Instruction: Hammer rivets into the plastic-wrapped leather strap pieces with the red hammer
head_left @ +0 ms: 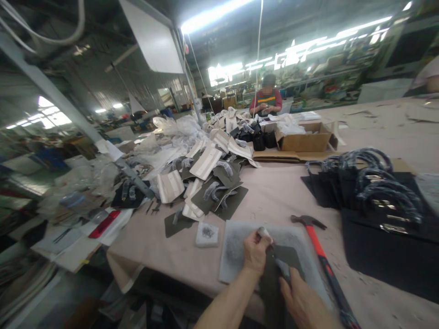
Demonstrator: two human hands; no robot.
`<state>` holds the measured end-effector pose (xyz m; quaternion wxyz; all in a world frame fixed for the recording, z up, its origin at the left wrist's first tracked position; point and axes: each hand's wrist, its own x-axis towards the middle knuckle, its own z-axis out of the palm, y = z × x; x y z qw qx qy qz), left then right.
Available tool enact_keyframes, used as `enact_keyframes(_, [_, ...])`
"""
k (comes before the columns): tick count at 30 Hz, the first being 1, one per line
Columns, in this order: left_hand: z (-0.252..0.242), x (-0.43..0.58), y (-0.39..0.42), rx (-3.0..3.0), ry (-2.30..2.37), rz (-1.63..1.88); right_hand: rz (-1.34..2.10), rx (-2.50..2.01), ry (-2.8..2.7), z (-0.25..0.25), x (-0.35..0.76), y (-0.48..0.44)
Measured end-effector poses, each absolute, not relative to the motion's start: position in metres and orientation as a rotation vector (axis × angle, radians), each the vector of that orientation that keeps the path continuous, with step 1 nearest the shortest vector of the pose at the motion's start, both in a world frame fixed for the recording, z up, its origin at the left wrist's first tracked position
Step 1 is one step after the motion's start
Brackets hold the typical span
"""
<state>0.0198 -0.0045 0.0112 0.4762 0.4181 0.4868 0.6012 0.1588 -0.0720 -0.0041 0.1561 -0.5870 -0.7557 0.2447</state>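
While my left hand (pixel 254 252) pinches a pale wrapped tip (pixel 264 232) and my right hand (pixel 299 294) grips a wrapped strap (pixel 283 267), the dark panel (pixel 292 256) beneath them lies partly on the pale slab (pixel 236 235); I judge it unfinished, with similar panels (pixel 239 203) heaped beyond.

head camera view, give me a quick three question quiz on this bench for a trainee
1. Name the tool lying along the right side of the large pale slab that is under the dark olive panel.
2. True or false: the open cardboard box stands farther back on the table than the front black panel.
3. Which of the person's hands is nearer the small white square pad? A) right B) left

Key:
1. Claw hammer
2. True
3. B, the left hand
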Motion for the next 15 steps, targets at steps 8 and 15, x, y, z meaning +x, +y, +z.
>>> enact_keyframes(8, [0.025, -0.019, -0.016, 1.072, 1.309, 1.682, 0.875, -1.646, -2.026, 0.045, 0.172, -0.067])
enact_keyframes(15, [-0.019, -0.040, -0.050, 1.025, 1.385, 1.597, 1.123, -1.539, -1.311, 0.076, 0.188, -0.051])
